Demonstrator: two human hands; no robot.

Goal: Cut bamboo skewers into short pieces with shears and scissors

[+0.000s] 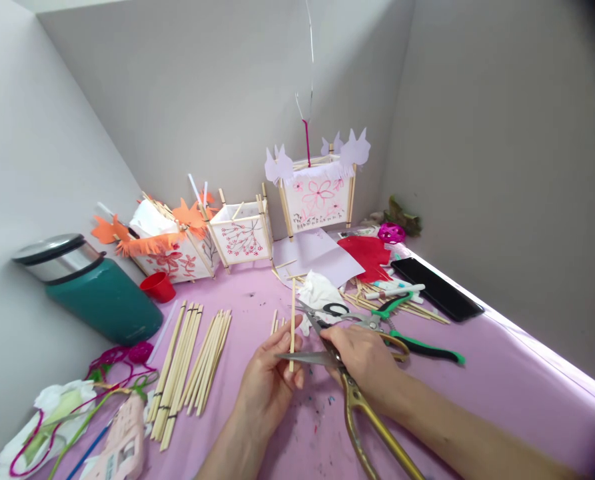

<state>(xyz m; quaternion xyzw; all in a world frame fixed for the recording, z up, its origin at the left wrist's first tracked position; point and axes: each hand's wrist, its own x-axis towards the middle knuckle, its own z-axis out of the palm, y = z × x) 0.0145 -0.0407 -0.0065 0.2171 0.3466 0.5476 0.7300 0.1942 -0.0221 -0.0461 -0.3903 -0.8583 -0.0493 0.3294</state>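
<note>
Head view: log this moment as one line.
left hand: holds wooden stick | right hand: holds scissors, open, crossing stick | nearby: laid-out sticks

scissors (353, 392) smooth, shiny metal; stick (292, 313) matt bare wood; phone (434, 287) smooth, glossy; lilac sheet (310, 252) matt paper.

A teal metal bottle with a silver lid (110, 297) is sitting just beside a small red cup (158, 287) on the purple tabletop (477, 407). Near the wall, three white paper lanterns framed with wooden sticks (242, 238) are showing painted flowers. A bright red sheet (364, 259) is partly covering pale lavender paper (322, 257). A magenta yarn ball (392, 233) is resting beyond a black smartphone (437, 289), while green-and-black-handled pliers (417, 347) are lying nearer. A pale pink plastic tool (126, 437) is occupying the lower left.
</note>
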